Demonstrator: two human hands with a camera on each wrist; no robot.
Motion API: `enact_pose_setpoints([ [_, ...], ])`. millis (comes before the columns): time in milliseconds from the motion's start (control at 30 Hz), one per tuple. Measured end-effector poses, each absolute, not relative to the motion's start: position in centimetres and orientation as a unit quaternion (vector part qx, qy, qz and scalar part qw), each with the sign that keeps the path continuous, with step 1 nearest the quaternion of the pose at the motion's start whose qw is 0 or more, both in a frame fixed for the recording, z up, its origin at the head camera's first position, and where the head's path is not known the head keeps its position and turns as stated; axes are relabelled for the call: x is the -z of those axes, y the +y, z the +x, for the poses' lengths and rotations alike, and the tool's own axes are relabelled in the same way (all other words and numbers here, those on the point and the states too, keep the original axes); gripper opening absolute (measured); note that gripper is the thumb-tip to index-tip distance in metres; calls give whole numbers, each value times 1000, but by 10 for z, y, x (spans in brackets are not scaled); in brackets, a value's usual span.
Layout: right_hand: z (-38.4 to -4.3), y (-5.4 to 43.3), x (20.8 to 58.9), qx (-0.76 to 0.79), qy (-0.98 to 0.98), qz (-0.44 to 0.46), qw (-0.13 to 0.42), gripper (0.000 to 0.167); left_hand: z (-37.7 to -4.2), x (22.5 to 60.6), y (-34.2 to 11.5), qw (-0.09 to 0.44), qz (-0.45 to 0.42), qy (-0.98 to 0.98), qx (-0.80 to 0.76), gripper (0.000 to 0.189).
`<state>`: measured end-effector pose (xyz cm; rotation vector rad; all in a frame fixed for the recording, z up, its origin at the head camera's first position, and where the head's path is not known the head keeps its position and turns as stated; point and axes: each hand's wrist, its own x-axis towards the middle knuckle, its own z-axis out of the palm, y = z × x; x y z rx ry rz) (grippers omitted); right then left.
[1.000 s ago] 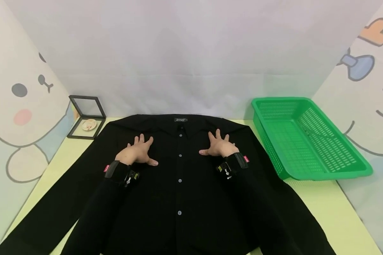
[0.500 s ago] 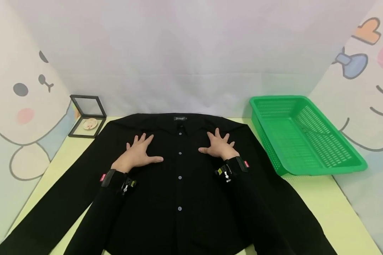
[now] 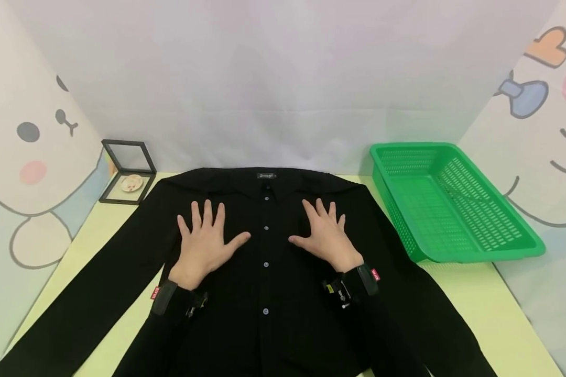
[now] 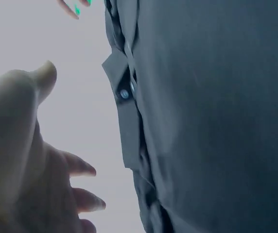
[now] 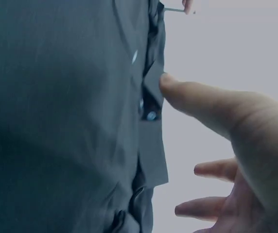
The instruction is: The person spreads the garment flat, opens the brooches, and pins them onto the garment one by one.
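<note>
A black button-up shirt (image 3: 283,283) lies spread face up, its collar toward the back wall and its sleeves reaching out to both sides. Over the left half of its chest is my left hand (image 3: 203,248), fingers straight and spread. My right hand (image 3: 327,235) is over the other half, also with fingers splayed. The row of buttons runs between the two thumbs. In the wrist views the left hand (image 4: 27,160) and right hand (image 5: 246,155) appear apart from the cloth, palms facing the shirt. Neither hand holds anything.
A green plastic basket (image 3: 467,259) sits at the right of the pale yellow table (image 3: 504,309). At the back left stands an open black-framed case (image 3: 143,196) with a small round item inside. White fabric walls (image 3: 264,78) enclose the back and sides.
Both hands have drawn back a little toward the front edge, the left one also turning its fingers straighter ahead. The shirt lies as before.
</note>
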<state>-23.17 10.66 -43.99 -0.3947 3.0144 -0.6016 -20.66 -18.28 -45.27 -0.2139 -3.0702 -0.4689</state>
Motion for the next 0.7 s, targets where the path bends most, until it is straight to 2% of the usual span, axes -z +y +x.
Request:
enact_pose_setpoints([
  [167, -213, 98, 432, 184, 971, -141, -50, 104, -195, 443, -168, 9, -82, -986, 146, 111],
  [300, -198, 96, 425, 184, 970, -140, -81, 110, -184, 431, -167, -1, -84, -987, 141, 114],
  [500, -180, 102, 420, 177, 970, -140, -88, 113, -166, 421, -169, 7, -81, -988, 133, 117],
  [700, -167, 116, 419, 178, 974, -112, -90, 112, -153, 433, -163, 17, -84, -987, 137, 118],
])
